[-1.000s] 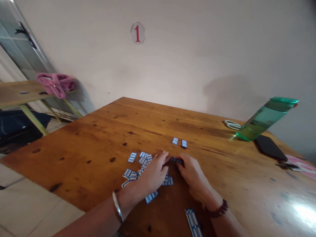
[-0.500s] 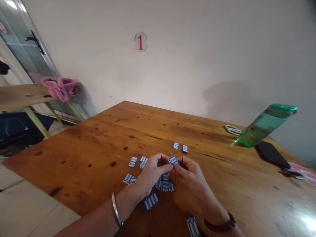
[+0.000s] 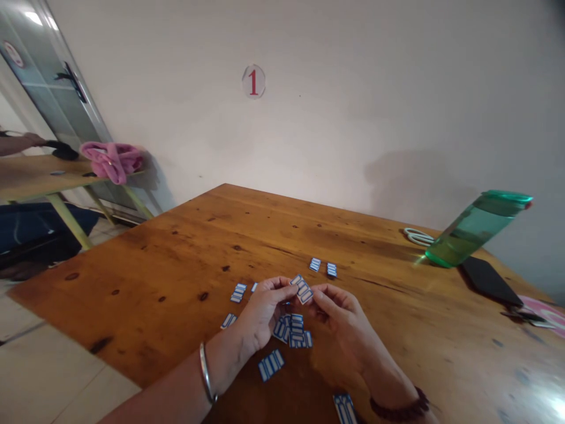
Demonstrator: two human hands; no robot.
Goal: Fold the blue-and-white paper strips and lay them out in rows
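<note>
A small blue-and-white label sheet (image 3: 302, 289) is held up above the table, tilted. My left hand (image 3: 268, 306) pinches it at its left edge between thumb and fingers. At the sheet's right edge, my right hand (image 3: 338, 305) closes thumb and finger on its lower corner. Below my hands lies an overlapping heap of similar label sheets (image 3: 296, 333), partly covered by the left hand. More lie around it: one label sheet (image 3: 271, 365) nearer me, one (image 3: 238, 292) to the left, a pair (image 3: 315, 264) farther back, and one (image 3: 344, 408) at the bottom edge.
On the right of the wooden table (image 3: 185, 247) a green bottle (image 3: 479, 229) leans beside a white cable (image 3: 417, 237) and a black flat case (image 3: 489, 281). Far left, a pink fluffy item (image 3: 112, 160) lies on another table, where another person's hand (image 3: 29, 141) shows.
The held label sheet has turned and shifted slightly left in my fingers, with my left thumb now over it. Another person's hand has come into view at far left.
</note>
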